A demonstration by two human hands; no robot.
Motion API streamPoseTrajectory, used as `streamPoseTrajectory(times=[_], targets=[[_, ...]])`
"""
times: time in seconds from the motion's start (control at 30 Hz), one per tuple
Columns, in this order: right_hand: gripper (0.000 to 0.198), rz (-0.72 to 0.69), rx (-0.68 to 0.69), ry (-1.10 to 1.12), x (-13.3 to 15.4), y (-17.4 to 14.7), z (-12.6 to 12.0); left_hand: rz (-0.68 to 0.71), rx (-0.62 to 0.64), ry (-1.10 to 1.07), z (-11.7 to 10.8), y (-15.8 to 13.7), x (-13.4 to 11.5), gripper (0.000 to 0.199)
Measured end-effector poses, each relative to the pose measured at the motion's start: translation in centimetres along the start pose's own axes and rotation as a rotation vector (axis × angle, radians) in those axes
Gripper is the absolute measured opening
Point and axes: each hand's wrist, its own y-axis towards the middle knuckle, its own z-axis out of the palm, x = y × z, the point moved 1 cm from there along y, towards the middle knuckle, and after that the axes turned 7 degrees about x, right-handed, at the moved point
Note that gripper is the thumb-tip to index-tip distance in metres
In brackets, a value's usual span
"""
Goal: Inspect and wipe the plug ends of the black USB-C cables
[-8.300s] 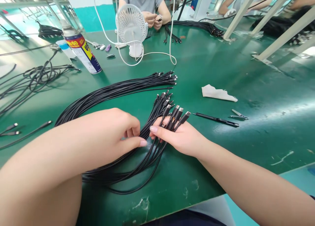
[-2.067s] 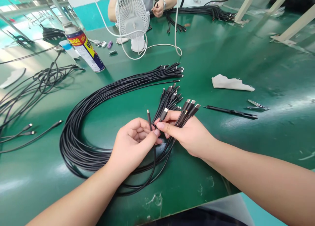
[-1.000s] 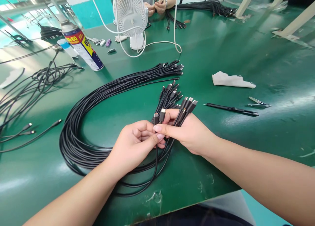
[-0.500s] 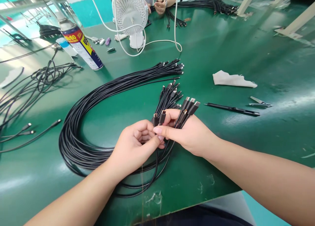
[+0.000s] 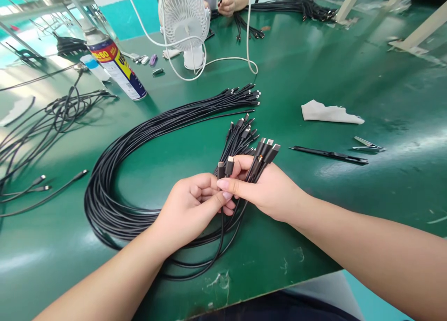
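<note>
My left hand (image 5: pixel 197 202) and my right hand (image 5: pixel 263 186) meet over the near end of a black cable bundle (image 5: pixel 101 186). Between thumb and fingers, my left hand pinches USB cables whose two plugs (image 5: pixel 225 167) point up. My right thumb presses against these same plugs. Several more cables pass through my right hand, their metal-tipped plugs (image 5: pixel 267 149) fanned out above the index finger. Behind the hands lie other plug ends (image 5: pixel 240 132) of the bundle, which curves in a U on the green table (image 5: pixel 293 78). The fingertips partly hide the cables they hold.
Tweezers (image 5: pixel 328 154), small nippers (image 5: pixel 369 145) and a white cloth scrap (image 5: pixel 331 112) lie to the right. A spray can (image 5: pixel 117 64) and a white fan (image 5: pixel 186 20) stand behind. Loose cables (image 5: pixel 59 113) tangle at left. Across the table, another person's hand (image 5: pixel 226 5) handles cables.
My right hand and the fanned plugs in it have shifted very slightly left. My left hand keeps its pinch. The other person's hand across the table has moved a little.
</note>
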Motion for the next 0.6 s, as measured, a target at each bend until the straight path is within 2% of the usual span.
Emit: streamPoseTrajectory(times=[0.23,0.47,0.6], targets=[[0.036,0.002,0.017,-0.015,-0.04,-0.03,-0.21,0.017,0.017,0.032,-0.03,0.04,0.22,0.023],[0.025,-0.002,0.041,-0.132,0.25,0.24,-0.65,0.102,0.052,0.132,-0.16,0.18,0.70,0.009],[0.025,-0.008,-0.006,-0.261,0.82,0.06,-0.66,0.219,0.095,0.221,0.39,-0.26,0.82,0.004]])
